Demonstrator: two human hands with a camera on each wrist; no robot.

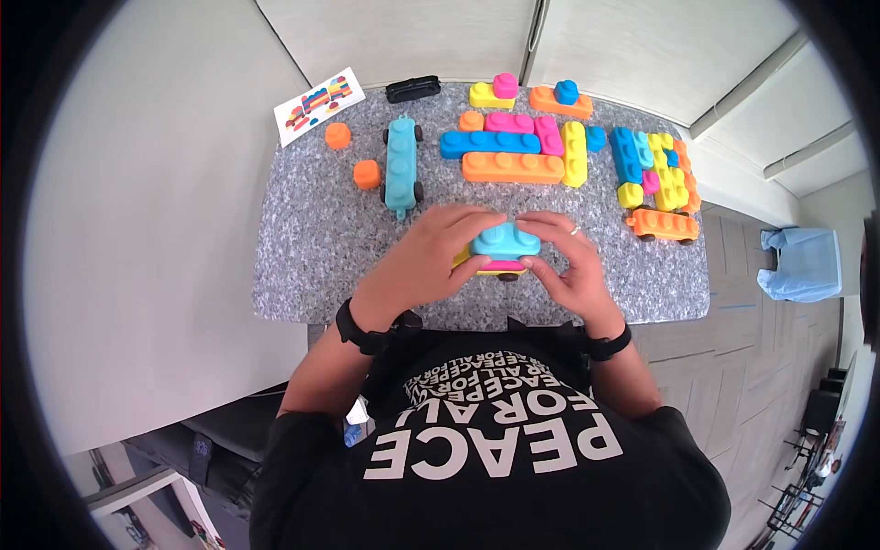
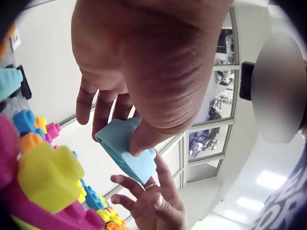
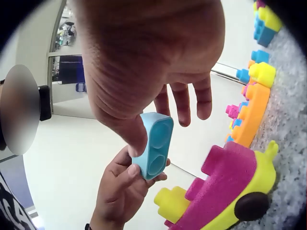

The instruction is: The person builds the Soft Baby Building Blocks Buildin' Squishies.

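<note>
Now L grip (image 1: 429, 249), R grip (image 1: 573, 268) pinch 1 lt-blue blk (image 1: 506, 242).

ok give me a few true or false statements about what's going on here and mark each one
1. The left hand and right hand both grip the light blue block. True.
2. The magenta block sits on a yellow wheeled base. True.
3. The light blue block is seated on the magenta block. False: it is held above it, apart.
4. The left hand wears a ring. False: the ring is on the right hand.
5. Every wheeled base is yellow. False: one is light blue.
</note>
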